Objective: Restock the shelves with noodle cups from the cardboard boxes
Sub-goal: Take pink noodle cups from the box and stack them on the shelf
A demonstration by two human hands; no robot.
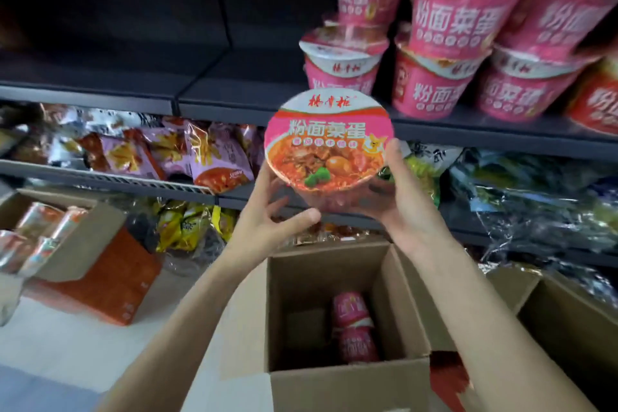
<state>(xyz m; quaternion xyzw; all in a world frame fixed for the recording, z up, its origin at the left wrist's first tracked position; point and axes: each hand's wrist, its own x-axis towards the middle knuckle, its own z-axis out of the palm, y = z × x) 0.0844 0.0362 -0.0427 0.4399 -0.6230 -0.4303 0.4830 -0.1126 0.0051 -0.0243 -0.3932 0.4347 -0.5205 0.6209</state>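
Observation:
A pink noodle cup (327,144) is held up in front of the shelf, its lid tilted toward me. My left hand (267,221) holds it from below left, thumb under the base. My right hand (404,204) grips its right side, fingers curled round the wall. Below stands an open cardboard box (347,375) with two more pink cups (354,328) lying at the bottom. The dark shelf (254,97) carries several stacked pink cups (458,30) on its right half, while its left half is bare.
Snack bags (214,154) fill the lower shelf on the left, green and blue packets (501,177) on the right. Another open box (57,231) with packets sits on the floor at left, beside an orange carton (110,278). A further box (575,321) stands at right.

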